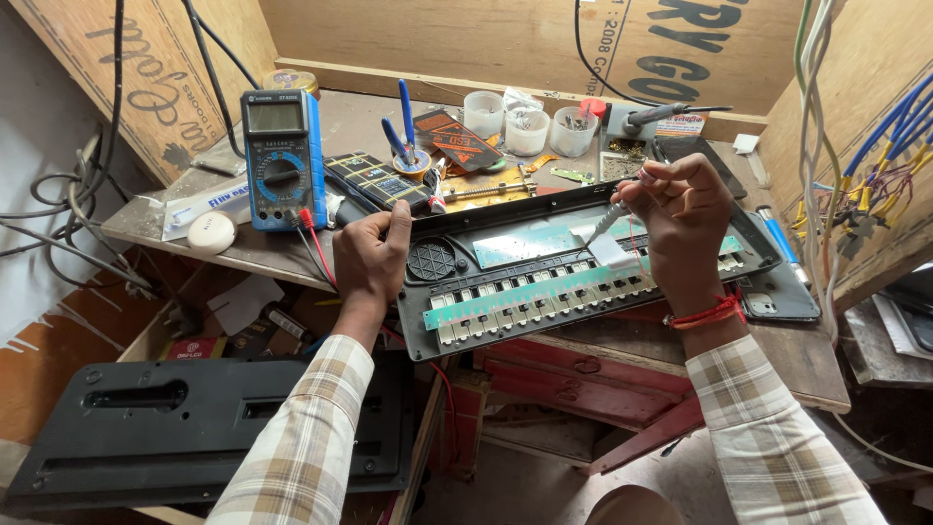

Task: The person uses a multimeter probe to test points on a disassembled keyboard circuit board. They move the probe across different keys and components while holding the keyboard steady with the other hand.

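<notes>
An opened black keyboard casing (583, 267) lies face down across the wooden workbench, its green circuit strip and rows of key contacts exposed. My left hand (371, 258) grips the casing's left end, thumb over the edge. My right hand (680, 219) holds a thin silver tool (610, 219) like a pen. The tool's tip points down at a small white patch (612, 251) on the casing's board.
A blue multimeter (283, 160) with red and black leads stands at the back left beside a round white lid (211, 232). Three white cups (528, 126), blue pliers (406, 117) and a black remote (379, 183) sit behind. A separate black panel (165, 428) lies lower left. Wires hang right (875, 165).
</notes>
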A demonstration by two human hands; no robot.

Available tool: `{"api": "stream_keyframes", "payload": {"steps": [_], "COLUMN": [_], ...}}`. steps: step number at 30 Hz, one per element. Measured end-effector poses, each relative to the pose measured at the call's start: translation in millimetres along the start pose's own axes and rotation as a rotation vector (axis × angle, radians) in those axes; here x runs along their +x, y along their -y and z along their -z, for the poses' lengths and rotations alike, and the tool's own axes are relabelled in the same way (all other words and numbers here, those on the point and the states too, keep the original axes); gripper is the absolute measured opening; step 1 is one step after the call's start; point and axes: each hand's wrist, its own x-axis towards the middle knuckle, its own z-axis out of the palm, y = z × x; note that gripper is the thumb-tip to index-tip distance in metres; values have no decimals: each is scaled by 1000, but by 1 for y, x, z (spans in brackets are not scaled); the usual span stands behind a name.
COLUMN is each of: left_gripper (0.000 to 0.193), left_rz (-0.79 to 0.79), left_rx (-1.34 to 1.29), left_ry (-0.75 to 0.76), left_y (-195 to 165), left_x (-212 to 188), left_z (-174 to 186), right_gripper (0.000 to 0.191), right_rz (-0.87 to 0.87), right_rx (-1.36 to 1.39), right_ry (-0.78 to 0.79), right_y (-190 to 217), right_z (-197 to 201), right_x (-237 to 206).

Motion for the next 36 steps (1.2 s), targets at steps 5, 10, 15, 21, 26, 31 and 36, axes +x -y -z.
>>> {"api": "stream_keyframes", "payload": {"steps": [5,10,15,21,26,31,36], "left_gripper": [60,60,59,56,58,61,59], "left_rz": [24,20,15,0,17,28,24], "left_rx": [4,2,-2,-1,1,6,7], "left_ry": [3,4,0,-23,-3,9,-5], "left_y": [0,0,1,1,1,2,1], "left_x": [0,0,0,0,0,0,0], "left_z": [0,0,0,-2,-1,-1,-1], "right_gripper": [23,21,32,25,22,19,24], "right_rz": [-13,23,78,54,29,3,17], "right_rx": [70,91,-21,-28,60,49,98], "right_ry": [51,52,-19,-41,31,57,105], "right_y": [10,10,-2,-1,7,15,16], "right_z": [-5,-4,-3,-1,-4,-7,-8], "right_x": [0,-2,-1,0,-1,0,-3]}}
